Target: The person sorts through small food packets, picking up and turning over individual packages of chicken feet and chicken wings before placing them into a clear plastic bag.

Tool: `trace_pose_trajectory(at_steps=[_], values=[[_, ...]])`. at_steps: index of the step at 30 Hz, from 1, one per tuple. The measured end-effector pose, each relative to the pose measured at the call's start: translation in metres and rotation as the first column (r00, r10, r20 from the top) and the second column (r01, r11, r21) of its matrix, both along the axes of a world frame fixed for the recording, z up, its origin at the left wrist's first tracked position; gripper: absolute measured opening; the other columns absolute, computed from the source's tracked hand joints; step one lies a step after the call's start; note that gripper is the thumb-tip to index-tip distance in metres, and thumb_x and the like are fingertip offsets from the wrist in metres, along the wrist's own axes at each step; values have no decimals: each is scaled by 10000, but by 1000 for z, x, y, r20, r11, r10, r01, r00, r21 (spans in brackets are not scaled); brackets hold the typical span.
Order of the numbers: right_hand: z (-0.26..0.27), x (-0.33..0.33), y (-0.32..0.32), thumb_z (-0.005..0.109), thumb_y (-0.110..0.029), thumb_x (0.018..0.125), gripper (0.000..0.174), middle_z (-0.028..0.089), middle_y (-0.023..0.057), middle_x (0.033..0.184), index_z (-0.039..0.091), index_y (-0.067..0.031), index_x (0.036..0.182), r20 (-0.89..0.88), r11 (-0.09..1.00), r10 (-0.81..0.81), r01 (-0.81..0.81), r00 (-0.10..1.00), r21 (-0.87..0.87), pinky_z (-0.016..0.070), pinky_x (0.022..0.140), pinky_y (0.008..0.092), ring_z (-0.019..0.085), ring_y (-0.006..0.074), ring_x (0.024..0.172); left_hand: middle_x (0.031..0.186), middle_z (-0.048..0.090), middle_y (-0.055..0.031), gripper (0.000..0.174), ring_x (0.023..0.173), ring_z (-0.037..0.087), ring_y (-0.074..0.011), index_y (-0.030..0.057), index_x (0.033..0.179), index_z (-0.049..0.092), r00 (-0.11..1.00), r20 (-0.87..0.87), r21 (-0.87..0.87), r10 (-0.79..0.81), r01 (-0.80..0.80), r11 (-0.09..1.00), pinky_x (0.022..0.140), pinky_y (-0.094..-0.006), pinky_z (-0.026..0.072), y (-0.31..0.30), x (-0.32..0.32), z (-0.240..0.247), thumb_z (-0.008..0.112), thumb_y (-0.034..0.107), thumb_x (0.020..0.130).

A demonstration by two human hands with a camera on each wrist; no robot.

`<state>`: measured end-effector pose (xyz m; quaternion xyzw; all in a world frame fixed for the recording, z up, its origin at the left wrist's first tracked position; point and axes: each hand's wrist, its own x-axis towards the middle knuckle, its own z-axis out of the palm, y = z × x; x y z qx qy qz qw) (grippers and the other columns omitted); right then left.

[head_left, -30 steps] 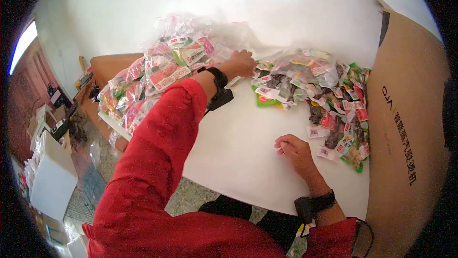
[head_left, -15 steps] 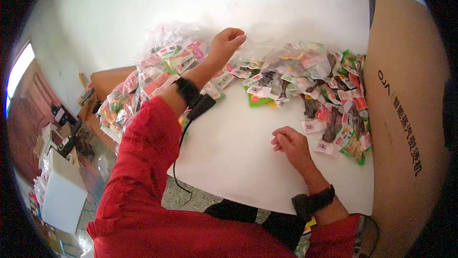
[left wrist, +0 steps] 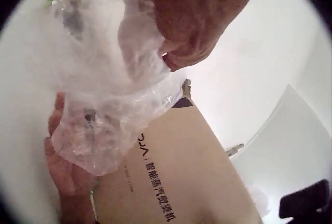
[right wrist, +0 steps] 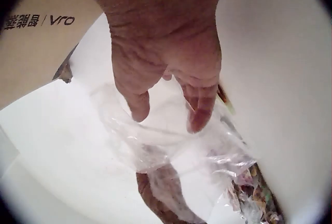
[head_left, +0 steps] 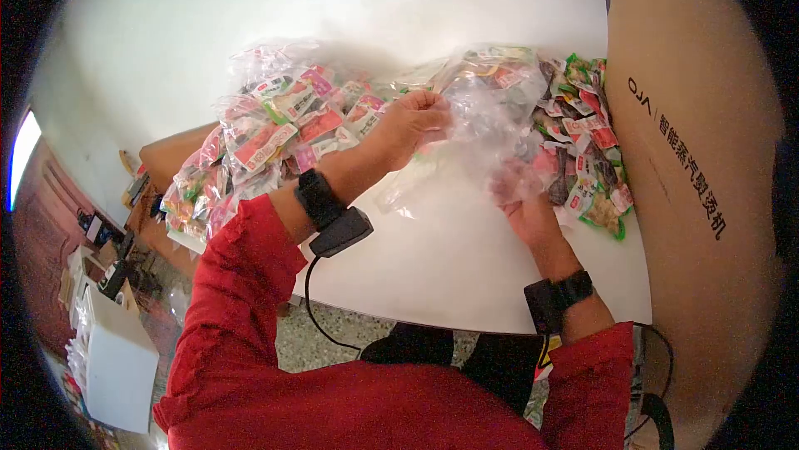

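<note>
A clear plastic bag (head_left: 478,121) hangs between my two hands above the white table (head_left: 399,275). My left hand (head_left: 406,132) pinches the bag's edge between thumb and fingers. On the other side, my right hand (head_left: 526,210) is partly behind the film, palm turned up in the head view. Thumb and fingers of that right hand (right wrist: 168,63) stand apart at the bag's edge in the right wrist view. Through the film the left wrist view shows the right hand's fingers (left wrist: 58,117).
Small packaged snacks in bright wrappers (head_left: 595,134) lie heaped at the right, by a tall cardboard box (head_left: 691,159). Another heap of packets (head_left: 266,138), some inside clear bags, covers the table's left end. A white wall (head_left: 349,1) rises behind the table.
My left hand has come down and right from above the left heap and now holds the clear bag. My right hand has moved up from the bare tabletop to the bag.
</note>
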<state>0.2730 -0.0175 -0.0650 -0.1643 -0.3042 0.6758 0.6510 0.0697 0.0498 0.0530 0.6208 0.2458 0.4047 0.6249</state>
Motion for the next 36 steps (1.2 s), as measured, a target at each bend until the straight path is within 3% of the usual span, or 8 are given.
trace_pose_trajectory(at_steps=[15,18,24,28,30,31,33,36], values=[[6,11,4,501,-36,721,88,518,21,678,507,-52,807,411,793,-576,606,706,71,399,464,208,519,104,545,1155,453,-123,498,960,517,-217,5,1144,432,844,-526,41,104,-97,994,693,-365,497,55,-36,11,627,243,753],[1,4,2,488,-64,730,105,519,10,672,533,-55,824,580,898,-355,440,734,-7,395,501,207,507,100,557,985,546,-119,881,896,538,-289,91,1328,125,559,-816,277,144,160,947,601,-385,484,40,-23,-35,640,437,702],[11,-6,-13,468,-64,709,89,500,-7,635,533,-66,769,742,992,96,-121,663,-20,398,512,207,465,83,535,843,589,-157,431,755,589,-277,44,1084,481,504,-834,478,226,454,752,596,-398,470,48,-17,-96,582,170,685],[12,-1,-18,449,-55,696,71,485,-13,615,517,-55,717,885,973,163,-217,437,-71,395,466,214,477,80,515,804,598,-125,149,777,584,-303,46,775,568,17,-710,592,704,555,584,624,-433,459,67,-32,-49,476,80,663],[16,-2,-18,450,-65,702,66,482,-2,607,514,-50,708,898,951,178,-304,402,-53,391,455,217,476,84,508,734,590,-156,148,746,584,-329,49,777,569,318,-357,848,878,506,161,639,-431,462,152,-73,-51,466,87,678],[17,-3,-17,450,-75,707,68,479,8,599,511,-44,698,913,919,190,-392,361,-36,388,444,220,476,88,501,793,586,-200,152,746,582,-345,19,808,549,167,-365,905,916,296,306,653,-414,470,169,-69,-18,447,87,719],[17,-6,-17,452,-77,706,75,482,9,600,519,-44,709,910,928,180,-372,375,-30,387,446,219,475,86,499,900,569,-243,277,741,587,-340,-18,971,505,340,-177,984,924,87,157,660,-392,478,182,-82,41,493,139,743],[11,-9,-15,459,-84,712,88,492,10,613,534,-42,730,900,955,121,-297,419,10,395,458,218,478,83,511,1069,489,-296,815,838,572,-363,-26,1275,218,592,-250,780,767,-346,522,752,-389,464,142,-58,60,657,318,680]])
